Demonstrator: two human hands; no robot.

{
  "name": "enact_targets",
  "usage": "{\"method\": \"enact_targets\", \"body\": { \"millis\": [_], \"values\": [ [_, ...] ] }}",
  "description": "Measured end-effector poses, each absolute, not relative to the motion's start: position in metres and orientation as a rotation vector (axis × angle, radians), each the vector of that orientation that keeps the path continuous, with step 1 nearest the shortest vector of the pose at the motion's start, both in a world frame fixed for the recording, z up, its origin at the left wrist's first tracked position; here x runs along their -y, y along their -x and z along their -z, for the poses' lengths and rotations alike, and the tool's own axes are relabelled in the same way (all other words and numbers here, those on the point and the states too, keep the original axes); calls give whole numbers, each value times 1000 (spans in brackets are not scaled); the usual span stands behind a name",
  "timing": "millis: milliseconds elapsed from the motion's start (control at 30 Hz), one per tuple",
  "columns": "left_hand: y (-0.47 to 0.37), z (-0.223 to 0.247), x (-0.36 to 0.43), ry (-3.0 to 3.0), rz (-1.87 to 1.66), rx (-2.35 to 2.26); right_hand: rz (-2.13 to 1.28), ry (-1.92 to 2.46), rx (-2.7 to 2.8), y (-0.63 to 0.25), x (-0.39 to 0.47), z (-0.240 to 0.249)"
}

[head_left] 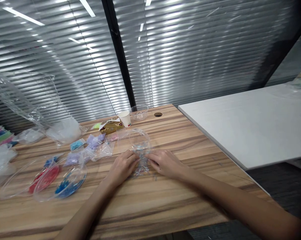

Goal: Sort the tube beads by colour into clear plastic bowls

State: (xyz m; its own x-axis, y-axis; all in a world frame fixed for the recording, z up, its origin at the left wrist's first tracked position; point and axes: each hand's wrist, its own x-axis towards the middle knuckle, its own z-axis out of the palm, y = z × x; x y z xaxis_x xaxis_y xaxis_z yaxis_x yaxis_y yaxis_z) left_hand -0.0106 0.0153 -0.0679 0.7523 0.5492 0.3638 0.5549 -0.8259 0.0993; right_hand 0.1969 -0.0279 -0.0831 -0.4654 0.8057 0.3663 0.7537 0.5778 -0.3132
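My left hand (125, 165) and my right hand (165, 162) face each other over the wooden table, fingers bent and thumbs inward. Between their fingertips is what looks like a small clear bag of pale bluish tube beads (142, 160), pinched from both sides. Several silvery tube beads (142, 170) show at its near end; I cannot tell whether they lie loose or inside the plastic. Just beyond my fingers stands a clear plastic bowl (127, 136), its see-through wall overlapping the far end of the bag.
Clear bowls of red beads (47, 178) and blue beads (72, 186) stand left, near bags of purple beads (94, 141). Farther back are a gold packet (112, 126), a paper cup (125, 119) and another clear bowl (140, 113). A white table (247, 123) adjoins at right.
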Motion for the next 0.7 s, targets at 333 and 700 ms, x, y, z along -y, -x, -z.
{"method": "enact_targets", "body": {
  "millis": [333,700],
  "values": [
    [11,64,-15,2891,629,910,-147,1249,2333,-197,28,83],
    [12,65,-16,2875,640,904,-135,1255,2341,-197,28,82]
  ]
}}
